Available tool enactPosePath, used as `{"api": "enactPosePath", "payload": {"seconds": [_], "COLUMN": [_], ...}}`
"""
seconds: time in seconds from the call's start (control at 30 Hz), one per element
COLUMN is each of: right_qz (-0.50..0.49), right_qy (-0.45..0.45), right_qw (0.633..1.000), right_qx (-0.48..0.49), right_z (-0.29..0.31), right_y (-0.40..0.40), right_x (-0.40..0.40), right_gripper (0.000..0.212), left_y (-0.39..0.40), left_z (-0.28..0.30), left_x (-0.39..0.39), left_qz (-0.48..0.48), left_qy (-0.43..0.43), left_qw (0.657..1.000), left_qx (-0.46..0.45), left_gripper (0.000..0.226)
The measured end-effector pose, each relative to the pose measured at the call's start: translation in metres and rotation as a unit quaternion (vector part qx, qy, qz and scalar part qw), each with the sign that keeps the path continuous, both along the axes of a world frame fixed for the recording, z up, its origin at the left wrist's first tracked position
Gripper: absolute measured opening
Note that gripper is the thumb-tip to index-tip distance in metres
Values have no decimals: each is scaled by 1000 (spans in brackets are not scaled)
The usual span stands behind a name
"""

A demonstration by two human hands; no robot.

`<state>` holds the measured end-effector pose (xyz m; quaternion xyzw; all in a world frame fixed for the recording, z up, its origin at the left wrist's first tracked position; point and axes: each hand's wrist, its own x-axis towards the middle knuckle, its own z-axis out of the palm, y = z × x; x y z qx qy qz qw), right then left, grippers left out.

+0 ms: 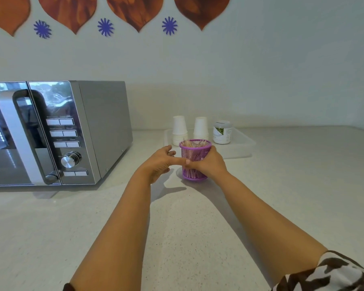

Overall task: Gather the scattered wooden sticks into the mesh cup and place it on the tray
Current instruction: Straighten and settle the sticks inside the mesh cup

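Note:
A purple mesh cup [192,153] stands upright on the pale countertop, just in front of the clear tray [243,147]. Wooden sticks [194,143] fill it and poke up at its rim. My right hand [209,163] is wrapped around the cup's right side, fingers curled across its front. To the cup's left is my left hand [159,162], fingers loosely spread and holding nothing, one finger reaching toward the cup. I see no loose sticks on the counter.
The tray holds two stacks of white paper cups [179,130] [201,128] and a white jar [221,132]. A silver microwave [57,133] fills the left side. The wall rises behind the tray.

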<state>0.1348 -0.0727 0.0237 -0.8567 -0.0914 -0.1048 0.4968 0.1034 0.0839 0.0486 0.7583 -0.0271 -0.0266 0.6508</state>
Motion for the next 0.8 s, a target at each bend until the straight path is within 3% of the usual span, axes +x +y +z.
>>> {"api": "enactPosePath", "payload": {"seconds": [0.2, 0.3, 0.47, 0.67, 0.73, 0.8], "right_qz": [27, 46, 62, 120, 150, 198], "right_qy": [84, 88, 85, 38, 36, 54], "right_qw": [995, 994, 992, 991, 988, 978], "right_qx": [-53, -47, -69, -46, -30, -27], "right_z": [11, 17, 20, 21, 20, 22], "right_y": [3, 3, 3, 8, 9, 3], "right_x": [1, -2, -8, -17, -19, -17], "right_gripper": [76, 65, 68, 75, 83, 77], "left_y": [-2, 2, 1, -7, -12, -16], "left_z": [0, 1, 2, -1, -4, -5], "left_x": [-3, -5, -5, -4, -5, -5], "left_qz": [-9, -28, -29, -17, 16, 49], "left_qy": [17, 26, 26, 15, -12, -46], "left_qw": [1000, 999, 999, 1000, 999, 997], "left_qx": [6, 7, -1, -14, -24, -31], "left_gripper": [93, 71, 26, 34, 36, 36]}}
